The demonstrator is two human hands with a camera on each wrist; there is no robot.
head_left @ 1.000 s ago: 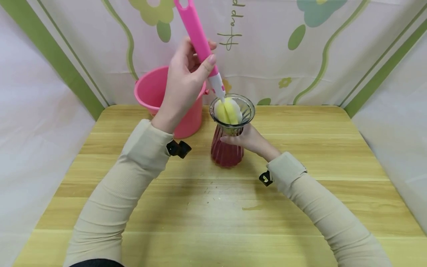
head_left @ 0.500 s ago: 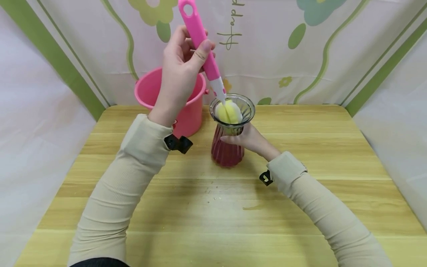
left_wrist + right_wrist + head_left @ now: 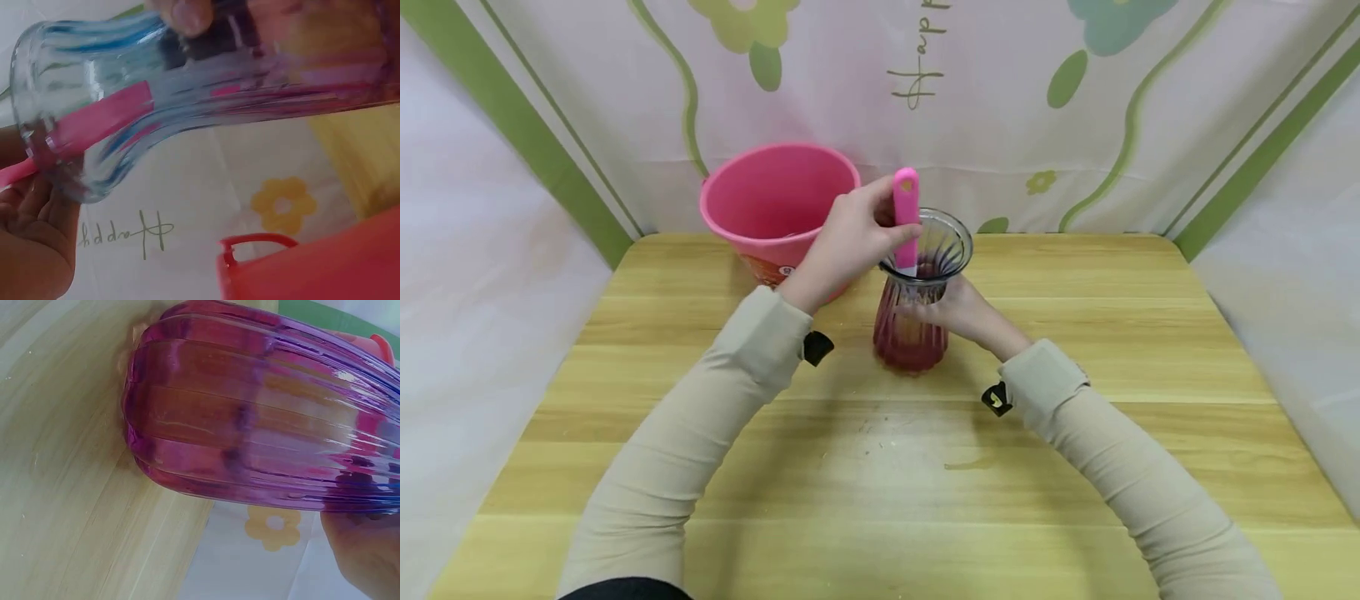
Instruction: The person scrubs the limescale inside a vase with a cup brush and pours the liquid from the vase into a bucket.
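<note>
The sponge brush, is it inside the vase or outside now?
Inside. Only the pink handle top of the brush sticks out of the vase mouth; the sponge head is down in the ribbed glass, held by the left hand.

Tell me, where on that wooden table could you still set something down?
Bare wood lies right of the ribbed purple glass vase, toward the table edge, and along the near edge between both sleeves. Crowded: back left, where the pink plastic bucket, left hand and right hand meet.

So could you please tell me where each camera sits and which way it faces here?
Head: looks down the table at both hands, sleeves, vase, bucket.
Left wrist: beside the left hand, facing the vase's mouth and brush handle.
Right wrist: low, facing the vase's belly; right hand at the edge.
All three show the vase.
</note>
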